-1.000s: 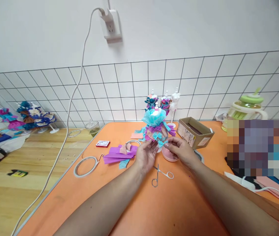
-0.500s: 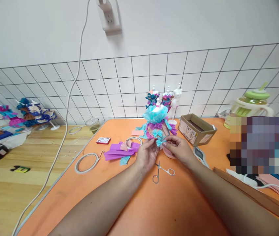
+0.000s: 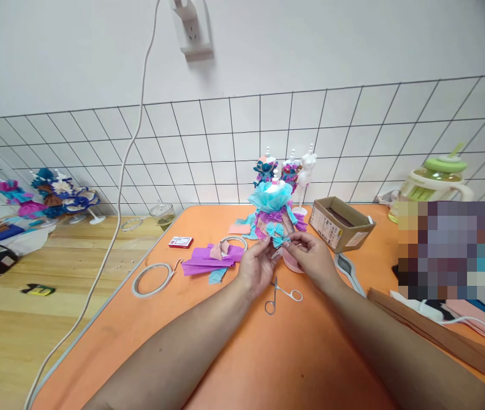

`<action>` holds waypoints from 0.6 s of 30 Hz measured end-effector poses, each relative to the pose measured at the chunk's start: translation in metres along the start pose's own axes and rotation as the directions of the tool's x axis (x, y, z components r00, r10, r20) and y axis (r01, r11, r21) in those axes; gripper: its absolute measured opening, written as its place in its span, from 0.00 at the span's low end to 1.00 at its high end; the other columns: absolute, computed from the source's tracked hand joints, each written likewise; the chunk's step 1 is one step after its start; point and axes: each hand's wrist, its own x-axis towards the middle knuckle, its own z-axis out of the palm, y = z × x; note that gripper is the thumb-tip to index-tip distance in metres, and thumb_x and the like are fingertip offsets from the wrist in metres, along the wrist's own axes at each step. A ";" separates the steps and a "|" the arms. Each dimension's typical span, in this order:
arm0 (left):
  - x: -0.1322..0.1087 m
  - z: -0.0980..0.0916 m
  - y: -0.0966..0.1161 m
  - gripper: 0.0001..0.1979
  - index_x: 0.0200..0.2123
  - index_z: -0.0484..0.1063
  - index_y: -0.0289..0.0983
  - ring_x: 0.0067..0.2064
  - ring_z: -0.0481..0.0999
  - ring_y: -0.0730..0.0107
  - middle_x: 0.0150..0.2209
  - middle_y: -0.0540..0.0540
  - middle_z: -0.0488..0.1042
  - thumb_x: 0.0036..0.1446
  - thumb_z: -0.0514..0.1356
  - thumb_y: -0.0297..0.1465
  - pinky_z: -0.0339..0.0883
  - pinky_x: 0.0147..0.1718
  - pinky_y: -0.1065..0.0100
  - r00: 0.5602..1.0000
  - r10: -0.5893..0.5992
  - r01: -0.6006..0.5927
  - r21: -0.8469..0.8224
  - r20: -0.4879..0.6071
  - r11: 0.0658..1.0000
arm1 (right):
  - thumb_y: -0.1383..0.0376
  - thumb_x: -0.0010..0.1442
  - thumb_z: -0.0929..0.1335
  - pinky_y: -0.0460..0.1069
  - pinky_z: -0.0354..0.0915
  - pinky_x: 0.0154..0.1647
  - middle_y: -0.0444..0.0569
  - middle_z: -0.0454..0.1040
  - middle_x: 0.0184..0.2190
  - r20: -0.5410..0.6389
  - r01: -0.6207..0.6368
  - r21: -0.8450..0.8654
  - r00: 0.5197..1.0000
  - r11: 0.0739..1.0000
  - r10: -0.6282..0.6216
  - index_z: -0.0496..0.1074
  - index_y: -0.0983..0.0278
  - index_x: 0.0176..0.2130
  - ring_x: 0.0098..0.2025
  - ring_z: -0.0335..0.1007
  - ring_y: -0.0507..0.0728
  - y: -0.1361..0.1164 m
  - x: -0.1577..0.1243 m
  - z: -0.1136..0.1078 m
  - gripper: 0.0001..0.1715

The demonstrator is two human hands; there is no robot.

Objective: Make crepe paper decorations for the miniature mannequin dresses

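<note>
A small dress form point(image 3: 275, 181) stands upright in crepe paper, with a turquoise ruffle point(image 3: 271, 197) on top and purple and pink layers below. An upper turquoise bow point(image 3: 274, 229) is on the skirt's front. Just under it, a lower turquoise bow point(image 3: 278, 241) is pinched at its right side by my right hand point(image 3: 309, 253). My left hand point(image 3: 257, 266), palm partly up, closes its thumb and fingers at that bow's left edge; the exact grip is partly hidden. Small scissors point(image 3: 275, 294) lie spread below my hands. The form's pink round base point(image 3: 292, 263) shows between them.
Purple crepe paper point(image 3: 206, 263) and a tape roll point(image 3: 152, 279) lie on the left of the orange table. A cardboard box point(image 3: 342, 225) stands at the right, near a grey-handled tool point(image 3: 349, 270). More dress forms point(image 3: 308, 165) stand behind. A white cable point(image 3: 123, 154) hangs at the left.
The lower bow has moved slightly up towards the upper bow, with my fingers staying on it. The view has shifted a little; the other things stay in place.
</note>
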 end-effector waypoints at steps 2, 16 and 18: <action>-0.002 0.000 -0.001 0.07 0.32 0.74 0.36 0.39 0.74 0.69 0.35 0.48 0.77 0.49 0.65 0.33 0.64 0.41 0.67 1.000 0.001 -0.001 0.014 0.003 1.000 | 0.49 0.45 0.73 0.45 0.53 0.17 0.43 0.68 0.22 -0.002 0.005 -0.011 1.000 1.000 -0.005 0.72 0.63 0.32 0.19 0.57 0.49 0.001 0.000 0.001 0.23; -0.001 -0.001 -0.005 0.10 0.27 0.73 0.35 0.33 0.72 0.73 0.28 0.50 0.74 0.40 0.70 0.25 0.61 0.37 0.70 0.990 0.130 -0.120 0.150 -0.061 0.981 | 0.49 0.51 0.71 0.46 0.62 0.17 0.40 0.65 0.21 -0.022 0.087 -0.060 0.996 0.994 -0.088 0.65 0.60 0.34 0.20 0.62 0.52 0.011 -0.008 0.008 0.21; -0.001 -0.002 -0.005 0.10 0.27 0.73 0.35 0.32 0.72 0.74 0.28 0.51 0.74 0.41 0.70 0.26 0.61 0.37 0.70 0.989 0.135 -0.125 0.149 -0.064 0.981 | 0.49 0.54 0.69 0.46 0.63 0.18 0.40 0.64 0.20 -0.023 0.115 -0.068 0.993 0.991 -0.117 0.64 0.60 0.35 0.20 0.62 0.52 0.014 -0.013 0.007 0.19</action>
